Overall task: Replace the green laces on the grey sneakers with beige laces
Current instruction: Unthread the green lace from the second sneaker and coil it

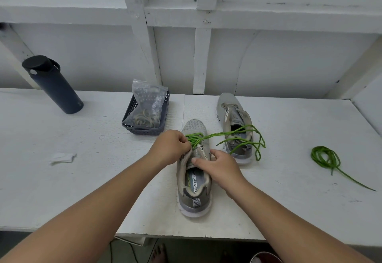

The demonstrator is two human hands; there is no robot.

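Head view: a white-painted surface point(82, 169) stretches before a white panelled wall point(268, 56), and on it two grey sneakers stand toes away from the camera. The near sneaker point(193, 180) sits in front of the person, its insole reading "MEMORY FOAM"; the far sneaker point(234, 126), without laces in its eyelets, stands just beyond and to the right. A dark bottle point(52, 85) stands upright at the left rear. A grey slotted basket point(145, 116) beside the near sneaker's toe holds a clear plastic bag point(146, 101) with beige laces point(144, 119) inside. The left hand point(170, 147) pinches the green lace point(233, 136) at the near sneaker's lower eyelets, its loose ends trailing across the far sneaker. The right hand point(219, 167) grips the near sneaker's tongue and collar, thumb pressed on top. A second green lace point(327, 157) lies coiled well to the right.
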